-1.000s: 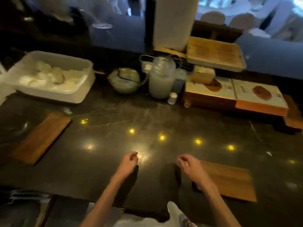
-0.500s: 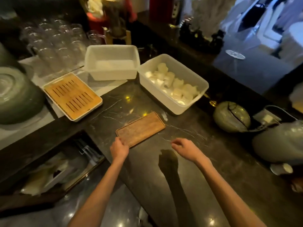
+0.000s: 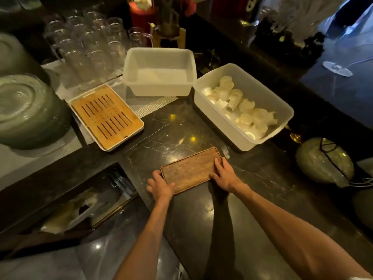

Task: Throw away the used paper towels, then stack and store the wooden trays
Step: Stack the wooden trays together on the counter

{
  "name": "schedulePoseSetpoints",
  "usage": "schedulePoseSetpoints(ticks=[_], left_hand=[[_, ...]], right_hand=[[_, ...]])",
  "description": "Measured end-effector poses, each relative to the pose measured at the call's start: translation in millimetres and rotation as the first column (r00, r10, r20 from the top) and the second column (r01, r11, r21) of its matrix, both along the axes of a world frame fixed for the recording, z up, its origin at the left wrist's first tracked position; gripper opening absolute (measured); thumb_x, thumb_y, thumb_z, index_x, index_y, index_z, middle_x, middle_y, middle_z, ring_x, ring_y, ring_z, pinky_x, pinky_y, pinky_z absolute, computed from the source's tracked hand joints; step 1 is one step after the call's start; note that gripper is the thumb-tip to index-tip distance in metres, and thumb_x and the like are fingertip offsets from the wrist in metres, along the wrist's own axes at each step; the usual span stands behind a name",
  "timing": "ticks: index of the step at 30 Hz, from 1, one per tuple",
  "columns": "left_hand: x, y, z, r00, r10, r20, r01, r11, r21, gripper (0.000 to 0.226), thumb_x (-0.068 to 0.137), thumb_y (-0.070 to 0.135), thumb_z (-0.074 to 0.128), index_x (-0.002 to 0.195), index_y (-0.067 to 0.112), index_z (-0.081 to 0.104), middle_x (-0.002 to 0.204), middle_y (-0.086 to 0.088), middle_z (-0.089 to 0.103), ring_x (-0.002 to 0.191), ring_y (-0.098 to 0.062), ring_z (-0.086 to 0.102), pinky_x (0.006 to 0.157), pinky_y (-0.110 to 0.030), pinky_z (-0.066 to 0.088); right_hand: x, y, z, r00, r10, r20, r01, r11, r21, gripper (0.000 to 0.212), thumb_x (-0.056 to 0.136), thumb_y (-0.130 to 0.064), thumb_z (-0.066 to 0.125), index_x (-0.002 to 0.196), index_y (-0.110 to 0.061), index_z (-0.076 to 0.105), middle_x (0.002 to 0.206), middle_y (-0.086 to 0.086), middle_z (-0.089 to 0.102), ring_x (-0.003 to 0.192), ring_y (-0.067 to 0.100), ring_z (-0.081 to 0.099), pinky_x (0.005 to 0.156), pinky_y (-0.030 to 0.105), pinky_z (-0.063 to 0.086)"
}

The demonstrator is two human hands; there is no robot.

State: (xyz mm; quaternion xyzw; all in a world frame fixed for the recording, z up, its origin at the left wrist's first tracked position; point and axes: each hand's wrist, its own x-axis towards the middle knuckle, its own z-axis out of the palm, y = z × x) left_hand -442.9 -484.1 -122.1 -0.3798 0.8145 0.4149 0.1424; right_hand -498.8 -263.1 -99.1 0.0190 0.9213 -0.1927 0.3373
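Note:
A dark wooden tray [image 3: 188,169] lies flat on the black marble counter [image 3: 201,219], right in front of me. My left hand [image 3: 159,184] grips its near left corner, fingers curled over the rim. My right hand [image 3: 224,173] holds the tray's right end, fingers laid on the rim. A white plastic bin [image 3: 282,110] behind the tray holds several rolled white towels [image 3: 242,110]. Whether they are paper I cannot tell.
An empty white bin [image 3: 159,71] stands at the back. A slatted bamboo tray [image 3: 106,116] sits to the left on a grey mat, with glasses [image 3: 86,43] behind it. A green teapot [image 3: 325,162] is at right. An open drawer [image 3: 80,207] lies below left.
My view swung left from another stretch of counter to this tray. Both hands, empty and apart before, have closed on the wooden tray's two ends.

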Motion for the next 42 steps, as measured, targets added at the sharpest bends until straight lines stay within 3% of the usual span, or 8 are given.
schedulePoseSetpoints(ticks=[5,10,13,21,25,29,34,42], left_hand=[[0,15,12,0.976,-0.184,0.112,0.190,0.981,-0.044,0.058,0.085,0.012,0.062,0.133,0.013,0.030,0.140,-0.022,0.029,0.128,-0.041,0.030,0.108,-0.045,0.033],[42,49,10,0.956,-0.292,0.030,0.283,0.942,0.180,0.051,0.079,-0.005,0.053,0.125,0.014,0.039,0.127,-0.026,0.048,0.114,-0.040,0.048,0.091,-0.040,0.045],[89,99,15,0.890,-0.456,0.015,0.388,0.775,0.499,0.052,0.083,-0.015,0.048,0.122,0.018,0.039,0.103,-0.019,0.060,0.086,-0.023,0.058,0.065,-0.030,0.048],[211,283,44,0.683,-0.726,-0.082,0.569,0.459,0.682,0.056,0.079,-0.015,0.047,0.109,0.032,0.051,0.091,-0.004,0.053,0.084,-0.018,0.057,0.066,-0.030,0.049],[259,340,49,0.662,-0.746,-0.068,0.610,0.484,0.627,0.045,0.086,-0.009,0.047,0.113,0.027,0.050,0.094,-0.009,0.057,0.086,-0.022,0.060,0.068,-0.035,0.051],[306,380,50,0.599,-0.801,-0.011,0.675,0.497,0.545,0.027,0.090,0.001,0.049,0.107,0.022,0.048,0.094,-0.014,0.065,0.077,-0.023,0.065,0.054,-0.031,0.050],[374,428,44,0.445,-0.896,-0.013,0.785,0.383,0.486,0.023,0.091,0.000,0.050,0.098,0.020,0.042,0.086,-0.009,0.058,0.069,-0.017,0.058,0.049,-0.025,0.043],[442,492,35,0.379,-0.923,-0.069,0.890,0.344,0.300,0.024,0.090,-0.004,0.052,0.106,0.012,0.043,0.102,-0.012,0.058,0.092,-0.022,0.063,0.073,-0.039,0.059]], right_hand=[[43,20,21,0.929,-0.369,-0.019,0.352,0.899,-0.262,0.054,0.098,-0.024,0.052,0.149,-0.017,0.035,0.158,0.004,0.029,0.142,0.025,0.034,0.115,0.036,0.029],[156,92,36,0.581,-0.796,0.167,0.735,0.426,-0.527,0.045,0.092,0.000,0.059,0.136,-0.005,0.050,0.113,0.018,0.060,0.099,0.021,0.058,0.088,0.031,0.049],[268,154,42,0.387,-0.894,0.226,0.807,0.209,-0.552,0.047,0.090,0.007,0.056,0.136,0.003,0.049,0.104,0.016,0.061,0.094,0.024,0.055,0.087,0.035,0.047],[500,262,85,-0.094,-0.965,0.244,0.797,-0.220,-0.563,0.041,0.094,-0.003,0.054,0.133,-0.017,0.055,0.107,0.000,0.074,0.097,0.016,0.070,0.082,0.033,0.056],[561,287,86,-0.207,-0.960,0.187,0.759,-0.278,-0.588,0.042,0.093,-0.004,0.058,0.134,-0.010,0.055,0.107,-0.001,0.071,0.093,0.015,0.067,0.076,0.028,0.057],[625,309,73,-0.226,-0.963,0.147,0.766,-0.269,-0.584,0.045,0.091,-0.009,0.063,0.135,-0.008,0.054,0.124,0.006,0.064,0.114,0.019,0.061,0.102,0.042,0.049],[705,347,48,-0.240,-0.969,0.062,0.831,-0.238,-0.502,0.044,0.092,-0.013,0.062,0.135,-0.014,0.055,0.125,0.006,0.061,0.108,0.013,0.057,0.097,0.032,0.047],[744,419,14,-0.175,-0.977,-0.125,0.909,-0.112,-0.401,0.040,0.095,-0.012,0.056,0.135,-0.016,0.056,0.123,0.009,0.061,0.120,0.025,0.056,0.105,0.038,0.043]])
